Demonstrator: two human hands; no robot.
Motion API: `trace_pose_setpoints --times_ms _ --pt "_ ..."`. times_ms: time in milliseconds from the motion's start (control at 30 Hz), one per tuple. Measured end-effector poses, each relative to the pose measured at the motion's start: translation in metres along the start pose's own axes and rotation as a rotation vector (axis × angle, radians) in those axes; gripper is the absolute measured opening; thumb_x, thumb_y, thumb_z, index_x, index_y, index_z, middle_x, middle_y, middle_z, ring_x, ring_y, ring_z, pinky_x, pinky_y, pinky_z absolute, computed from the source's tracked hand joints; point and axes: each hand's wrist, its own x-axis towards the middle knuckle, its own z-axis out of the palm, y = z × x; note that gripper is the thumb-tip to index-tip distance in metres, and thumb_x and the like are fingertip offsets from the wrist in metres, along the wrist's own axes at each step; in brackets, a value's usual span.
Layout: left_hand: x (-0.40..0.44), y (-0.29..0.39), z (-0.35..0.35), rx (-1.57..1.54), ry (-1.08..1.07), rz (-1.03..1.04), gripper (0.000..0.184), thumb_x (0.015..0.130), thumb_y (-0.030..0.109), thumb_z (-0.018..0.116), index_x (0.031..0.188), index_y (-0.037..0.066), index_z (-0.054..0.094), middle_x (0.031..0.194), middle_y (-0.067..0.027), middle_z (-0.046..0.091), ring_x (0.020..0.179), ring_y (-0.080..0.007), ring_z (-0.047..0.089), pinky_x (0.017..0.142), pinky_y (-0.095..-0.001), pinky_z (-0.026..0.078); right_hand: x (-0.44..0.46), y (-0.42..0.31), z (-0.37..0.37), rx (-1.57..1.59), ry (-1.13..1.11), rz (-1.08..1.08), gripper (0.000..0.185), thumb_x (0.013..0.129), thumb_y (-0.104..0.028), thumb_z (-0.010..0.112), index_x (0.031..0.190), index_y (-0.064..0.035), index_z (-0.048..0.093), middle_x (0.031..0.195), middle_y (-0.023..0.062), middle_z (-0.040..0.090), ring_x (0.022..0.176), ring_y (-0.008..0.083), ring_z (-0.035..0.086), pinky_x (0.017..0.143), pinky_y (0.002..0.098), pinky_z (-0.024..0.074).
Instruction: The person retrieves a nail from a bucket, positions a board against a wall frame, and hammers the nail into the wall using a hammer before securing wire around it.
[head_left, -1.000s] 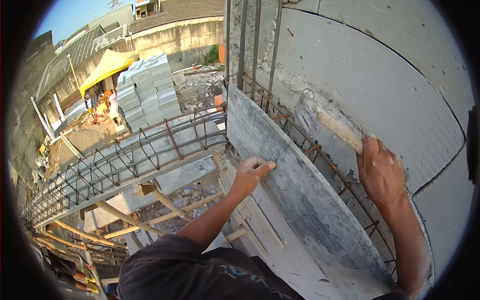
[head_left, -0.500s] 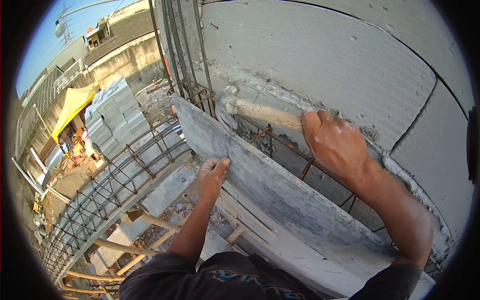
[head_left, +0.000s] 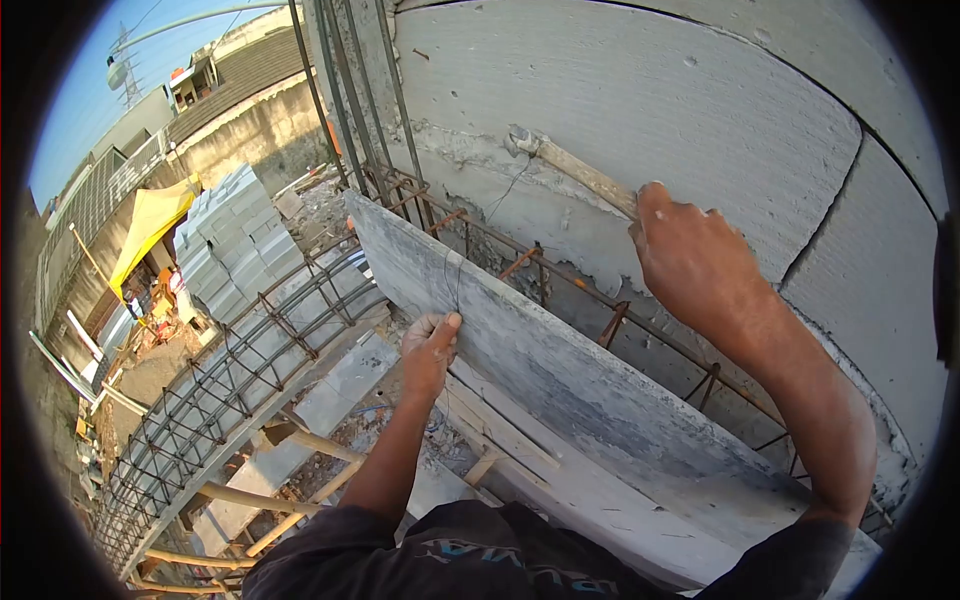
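Observation:
My right hand [head_left: 695, 255] is wrapped round the wooden handle of a hammer [head_left: 585, 178], whose head is against or close to the grey block wall [head_left: 640, 110]. My left hand [head_left: 430, 345] pinches a thin wire [head_left: 458, 285] at the outer face of a grey board [head_left: 540, 350]. The board stands tilted on its long edge. Between it and the wall runs a rusty rebar cage [head_left: 570, 283]. Another thin wire [head_left: 510, 190] sticks up near the hammer head.
Upright rebars [head_left: 355, 110] rise at the corner. A long rebar cage [head_left: 235, 375] stretches to the lower left above bamboo poles [head_left: 265, 500]. Far below are stacked grey blocks [head_left: 235, 225], a yellow canopy [head_left: 150, 225] and rubble.
The view has swung right. The hammer first moved toward the board's top edge, then rose back toward the wall in my right hand. My left hand keeps its pinch by the board.

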Motion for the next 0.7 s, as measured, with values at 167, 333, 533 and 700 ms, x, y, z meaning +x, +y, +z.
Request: trace_pose_setpoints --times_ms 167,333,533,700 --pt "-0.004 0.005 0.000 -0.014 -0.009 0.007 0.027 0.089 0.026 0.078 0.078 0.012 0.058 0.066 0.0056 0.051 0.051 -0.0026 0.041 0.045 -0.0193 0.030 -0.045 0.007 -0.053 0.129 -0.115 0.249 0.022 0.101 -0.017 0.053 0.109 0.0039 0.055 0.078 0.0219 0.068 0.072 0.0329 0.071 0.067 0.0465 0.0558" --pt "-0.015 0.012 -0.005 -0.048 -0.038 0.027 0.023 0.094 0.025 0.072 0.083 0.013 0.056 0.067 0.0052 0.049 0.052 -0.0047 0.039 0.047 -0.0216 0.031 -0.135 0.068 -0.047 -0.094 0.302 0.293 0.041 0.100 -0.026 0.059 0.127 0.0041 0.052 0.080 0.0160 0.060 0.066 0.0249 0.057 0.059 0.0386 0.0466" --pt "-0.019 0.016 -0.008 -0.108 -0.055 -0.027 0.021 0.094 0.022 0.072 0.084 0.011 0.058 0.065 0.0054 0.049 0.051 -0.0044 0.040 0.045 -0.0208 0.031 -0.220 0.081 -0.099 0.261 0.346 0.551 0.020 0.095 -0.018 0.063 0.097 0.0018 0.061 0.068 0.0063 0.060 0.050 0.0141 0.051 0.046 0.0302 0.0454" --pt "-0.016 0.018 -0.004 -0.094 -0.136 -0.071 0.021 0.094 0.022 0.072 0.083 0.011 0.057 0.065 0.0042 0.049 0.051 -0.0042 0.039 0.045 -0.0205 0.031 -0.310 0.103 -0.102 0.220 0.502 0.954 0.035 0.100 -0.035 0.060 0.113 -0.0023 0.061 0.095 0.0099 0.065 0.077 0.0209 0.061 0.070 0.0444 0.0509"
